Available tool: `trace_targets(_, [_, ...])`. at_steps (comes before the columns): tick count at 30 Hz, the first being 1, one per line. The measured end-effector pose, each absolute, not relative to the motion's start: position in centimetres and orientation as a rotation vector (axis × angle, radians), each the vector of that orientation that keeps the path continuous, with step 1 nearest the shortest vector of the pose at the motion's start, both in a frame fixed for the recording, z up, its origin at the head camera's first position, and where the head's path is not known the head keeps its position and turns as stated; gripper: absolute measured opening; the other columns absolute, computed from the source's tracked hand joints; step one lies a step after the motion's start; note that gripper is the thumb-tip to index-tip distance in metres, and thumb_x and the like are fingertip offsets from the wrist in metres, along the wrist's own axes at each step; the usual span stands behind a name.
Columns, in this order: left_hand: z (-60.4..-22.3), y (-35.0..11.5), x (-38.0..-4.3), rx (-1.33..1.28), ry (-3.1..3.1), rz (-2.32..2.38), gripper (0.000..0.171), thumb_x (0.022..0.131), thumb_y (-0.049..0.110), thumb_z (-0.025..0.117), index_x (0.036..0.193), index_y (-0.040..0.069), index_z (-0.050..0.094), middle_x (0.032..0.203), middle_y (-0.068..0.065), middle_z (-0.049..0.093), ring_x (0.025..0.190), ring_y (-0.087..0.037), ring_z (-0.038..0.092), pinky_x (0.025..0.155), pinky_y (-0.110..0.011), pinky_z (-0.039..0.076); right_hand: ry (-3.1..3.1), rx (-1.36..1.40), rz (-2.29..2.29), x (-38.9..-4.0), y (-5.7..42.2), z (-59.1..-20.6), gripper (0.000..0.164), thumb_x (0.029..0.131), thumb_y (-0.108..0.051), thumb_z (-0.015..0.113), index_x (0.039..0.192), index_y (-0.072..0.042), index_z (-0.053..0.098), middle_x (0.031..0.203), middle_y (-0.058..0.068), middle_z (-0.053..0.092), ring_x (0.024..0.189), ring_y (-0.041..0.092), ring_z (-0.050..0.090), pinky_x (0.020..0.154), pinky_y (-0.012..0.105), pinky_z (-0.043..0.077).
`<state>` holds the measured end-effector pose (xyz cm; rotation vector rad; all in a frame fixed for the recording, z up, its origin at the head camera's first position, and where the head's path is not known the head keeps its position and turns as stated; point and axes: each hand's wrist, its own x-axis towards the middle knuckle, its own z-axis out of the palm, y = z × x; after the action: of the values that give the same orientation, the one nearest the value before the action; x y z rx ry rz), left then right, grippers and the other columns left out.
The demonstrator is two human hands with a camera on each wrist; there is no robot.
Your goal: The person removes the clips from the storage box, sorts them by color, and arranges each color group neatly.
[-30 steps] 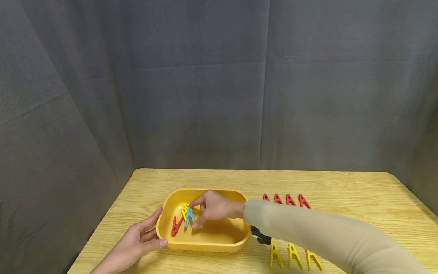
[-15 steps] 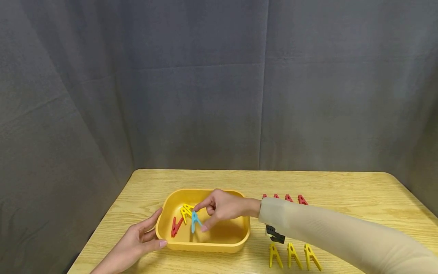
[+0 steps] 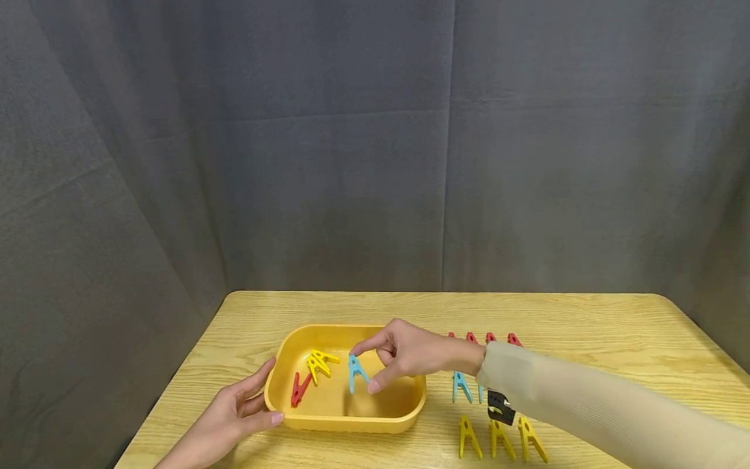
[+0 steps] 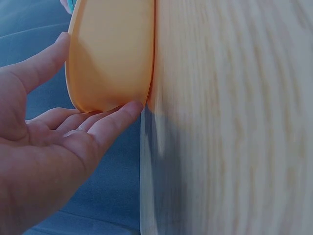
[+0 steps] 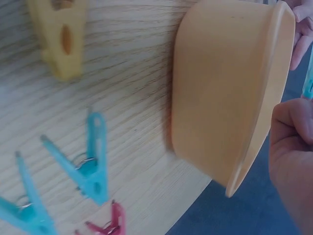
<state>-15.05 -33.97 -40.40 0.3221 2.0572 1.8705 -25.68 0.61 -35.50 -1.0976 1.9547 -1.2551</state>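
Observation:
Over the yellow plastic tub (image 3: 346, 423), my right hand (image 3: 413, 350) pinches a light-blue clothespin (image 3: 353, 370) between thumb and index finger, its two legs spread downward. My left hand (image 3: 234, 407) rests against the tub's left end, thumb at the near corner and fingers along the wall; in the left wrist view, its fairly straight fingers touch the orange-looking tub (image 4: 112, 54). Inside, at the left, lie yellow clothespins (image 3: 320, 365), overlapping, and a red clothespin (image 3: 301, 389). The right wrist view shows only a sliver of the held blue clothespin (image 5: 309, 81).
Right of the tub, clothespins lie on the wooden table (image 3: 586, 319) in rows by colour: red ones (image 3: 491, 337) at the back, blue ones (image 3: 461, 387) in the middle, yellow ones (image 3: 469, 436) in front. My right sleeve covers part of them. A grey curtain (image 3: 351, 163) hangs behind.
My right hand has lifted the blue clothespin away from the yellow ones and carried it rightward over the tub. Blue clothespins on the table have come into view. My left hand stays at the tub.

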Motion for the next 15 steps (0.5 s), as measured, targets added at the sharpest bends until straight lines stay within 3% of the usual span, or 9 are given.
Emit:
trace_targets(3, [-40.4, -34.0, -15.1, 0.313, 2.055, 1.872, 0.09, 0.101, 0.004, 0.07, 0.165, -0.007, 0.007, 0.171, -0.027, 0.002, 0.149, -0.048, 0.03, 0.101, -0.031, 0.054, 1.965, -1.086, -1.264, -25.4, 1.7, -35.5, 0.055, 0.089, -0.008, 0.086, 0.139, 0.004, 0.066, 0.051, -0.005, 0.027, 0.049, 0.011, 0.016, 0.094, 0.028, 0.053])
trace_targets(7, [-40.5, -33.9, -15.2, 0.292, 2.052, 1.872, 0.09, 0.101, 0.004, 0.07, 0.165, -0.007, 0.007, 0.171, -0.027, 0.002, 0.149, -0.048, 0.029, 0.102, -0.032, 0.054, 1.967, -1.068, -1.282, -25.1, 3.2, -35.4, 0.053, 0.09, -0.009, 0.085, 0.139, 0.002, 0.067, 0.052, -0.004, 0.027, 0.05, 0.012, 0.016, 0.083, 0.026, 0.051])
trace_targets(10, [-40.5, -34.0, -15.2, 0.283, 2.058, 1.869, 0.09, 0.101, 0.004, 0.071, 0.165, -0.007, 0.008, 0.17, -0.027, 0.002, 0.149, -0.048, 0.03, 0.101, -0.032, 0.054, 1.962, -1.046, -1.31, -24.9, 4.4, -35.3, 0.053, 0.09, -0.01, 0.085, 0.139, 0.0, 0.068, 0.053, -0.004, 0.026, 0.05, 0.012, 0.016, 0.074, 0.025, 0.043])
trace_targets(15, [-40.4, -34.3, -15.1, 0.299, 2.074, 1.86, 0.089, 0.102, 0.005, 0.07, 0.165, -0.006, 0.008, 0.171, -0.027, 0.003, 0.148, -0.047, 0.03, 0.101, -0.032, 0.055, 1.983, -1.023, -1.349, -24.6, 6.0, -35.7, 0.051, 0.09, -0.012, 0.085, 0.138, -0.004, 0.069, 0.054, -0.002, 0.023, 0.052, 0.012, 0.015, 0.089, 0.033, 0.047])
